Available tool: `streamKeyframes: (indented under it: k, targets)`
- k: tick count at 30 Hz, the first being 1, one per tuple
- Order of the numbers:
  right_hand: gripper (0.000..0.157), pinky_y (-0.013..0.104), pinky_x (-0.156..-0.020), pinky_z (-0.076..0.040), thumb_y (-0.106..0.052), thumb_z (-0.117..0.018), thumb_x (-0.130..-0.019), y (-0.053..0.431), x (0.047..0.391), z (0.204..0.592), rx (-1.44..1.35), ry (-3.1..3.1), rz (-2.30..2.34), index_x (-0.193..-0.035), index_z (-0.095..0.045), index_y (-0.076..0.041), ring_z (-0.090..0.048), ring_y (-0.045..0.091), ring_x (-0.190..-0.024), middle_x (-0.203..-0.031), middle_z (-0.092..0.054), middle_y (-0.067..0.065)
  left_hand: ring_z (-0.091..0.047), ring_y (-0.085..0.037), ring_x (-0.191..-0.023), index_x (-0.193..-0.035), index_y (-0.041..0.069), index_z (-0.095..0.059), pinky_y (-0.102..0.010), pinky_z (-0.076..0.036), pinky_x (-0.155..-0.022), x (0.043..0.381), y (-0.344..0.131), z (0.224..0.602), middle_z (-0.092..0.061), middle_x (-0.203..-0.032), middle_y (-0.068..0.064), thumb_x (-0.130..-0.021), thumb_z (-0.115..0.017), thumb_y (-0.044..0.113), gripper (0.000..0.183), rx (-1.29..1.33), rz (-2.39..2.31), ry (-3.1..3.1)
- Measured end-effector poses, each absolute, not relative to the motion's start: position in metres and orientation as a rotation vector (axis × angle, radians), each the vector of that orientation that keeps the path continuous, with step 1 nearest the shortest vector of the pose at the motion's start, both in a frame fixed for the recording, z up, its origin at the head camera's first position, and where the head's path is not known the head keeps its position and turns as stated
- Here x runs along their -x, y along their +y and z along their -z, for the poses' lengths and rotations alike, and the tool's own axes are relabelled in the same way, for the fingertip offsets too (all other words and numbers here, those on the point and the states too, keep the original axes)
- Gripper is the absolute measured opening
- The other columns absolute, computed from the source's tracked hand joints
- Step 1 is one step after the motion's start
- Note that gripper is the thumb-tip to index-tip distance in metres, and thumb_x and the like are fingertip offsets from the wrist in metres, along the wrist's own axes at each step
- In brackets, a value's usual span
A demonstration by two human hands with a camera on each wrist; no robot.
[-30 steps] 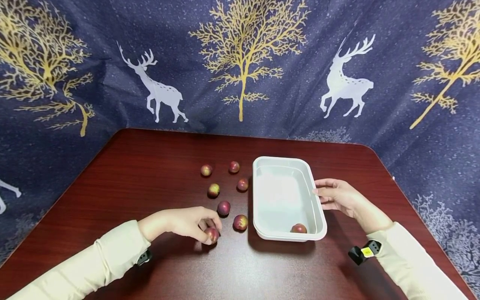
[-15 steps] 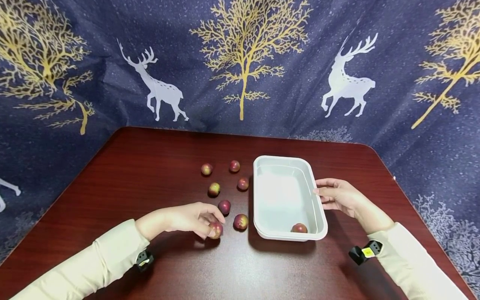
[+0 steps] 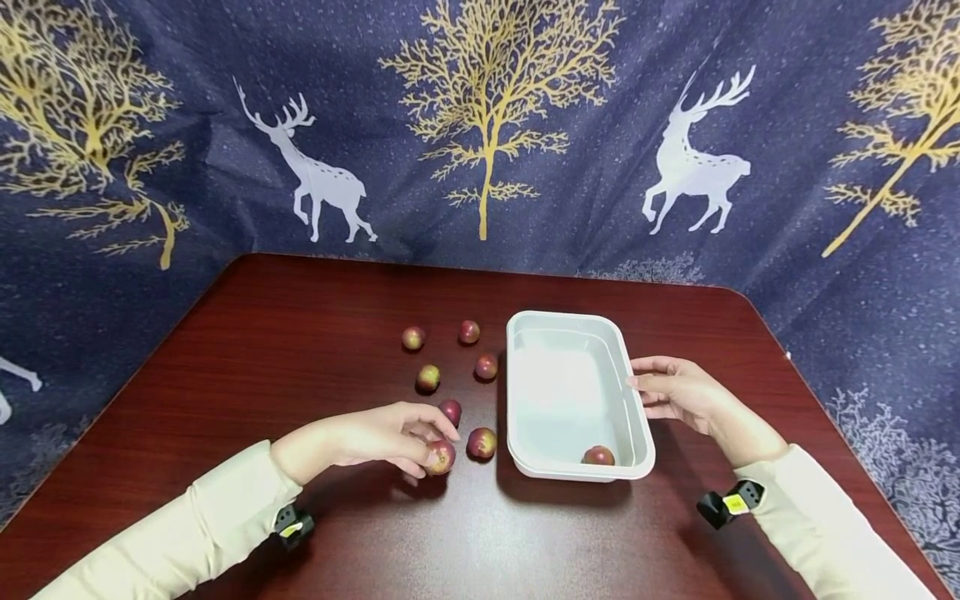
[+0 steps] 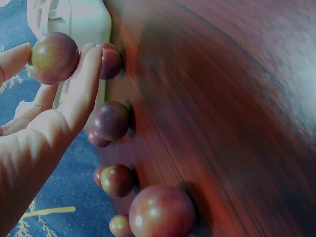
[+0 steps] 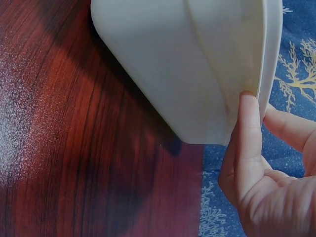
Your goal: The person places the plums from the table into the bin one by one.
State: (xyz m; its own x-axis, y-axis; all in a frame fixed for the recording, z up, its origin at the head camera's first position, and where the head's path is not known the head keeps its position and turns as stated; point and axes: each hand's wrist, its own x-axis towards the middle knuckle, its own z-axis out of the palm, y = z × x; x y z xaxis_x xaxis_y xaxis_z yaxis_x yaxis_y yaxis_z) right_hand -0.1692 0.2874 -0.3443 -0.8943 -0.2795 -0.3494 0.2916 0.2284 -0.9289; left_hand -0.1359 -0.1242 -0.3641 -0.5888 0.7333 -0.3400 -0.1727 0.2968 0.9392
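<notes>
A reddish plum (image 3: 440, 458) is pinched between the thumb and fingers of my left hand (image 3: 367, 437). The left wrist view shows this held plum (image 4: 54, 58) raised off the table, beyond the palm. My right hand (image 3: 678, 393) grips the right-hand edge of a white plastic container (image 3: 513, 400). Seen from the right wrist, the thumb lies at the rim (image 5: 271, 54) and the fingers (image 5: 248, 123) press the outer wall. One plum (image 3: 598, 455) lies inside the container, in its near right corner. Close to my left fingertips sit a dark plum (image 3: 452, 411), partly covered, and a mottled plum (image 3: 482, 443).
Farther back on the dark red wooden table (image 3: 300, 333) are several more plums, including a yellowish plum (image 3: 428, 378) and a red plum (image 3: 486, 367) near the container's left side. A blue cloth (image 3: 420, 167) with deer and trees hangs behind the table.
My left hand has lifted the plum from the table and carried it a little to the right. My right hand and the container stay in place.
</notes>
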Motion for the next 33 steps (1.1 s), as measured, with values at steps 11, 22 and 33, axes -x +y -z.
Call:
streamKeyframes:
  k: [11,22,33]
  targets:
    - [0.052,0.029,-0.072,-0.058,-0.009,-0.055,-0.094,0.288,0.171,0.346,-0.003,2.069,1.696,-0.134,-0.032,0.015,-0.067,0.009,-0.076,-0.085,-0.068,-0.005,-0.061,-0.016,-0.092,-0.125,-0.013,-0.044,-0.046,-0.054,-0.087,0.142,-0.118,0.358,-0.056,-0.104,-0.011,-0.087,-0.06,0.007,0.046,-0.451,-1.492,1.694]
    - [0.054,0.028,-0.072,-0.058,-0.01,-0.055,-0.094,0.288,0.172,0.346,-0.01,2.08,1.683,-0.135,-0.03,0.015,-0.067,0.009,-0.076,-0.085,-0.067,-0.006,-0.06,-0.017,-0.095,-0.127,-0.012,-0.04,-0.046,-0.051,-0.092,0.147,-0.111,0.349,-0.052,-0.108,-0.014,-0.088,-0.061,0.008,0.049,-0.499,-1.541,1.675]
    - [0.056,0.029,-0.072,-0.058,-0.009,-0.055,-0.094,0.289,0.171,0.345,-0.018,2.072,1.684,-0.136,-0.029,0.016,-0.067,0.008,-0.076,-0.084,-0.068,-0.005,-0.06,-0.017,-0.098,-0.128,-0.008,-0.04,-0.051,-0.048,-0.095,0.153,-0.101,0.337,-0.054,-0.112,-0.012,-0.09,-0.06,0.007,0.046,-0.546,-1.587,1.632]
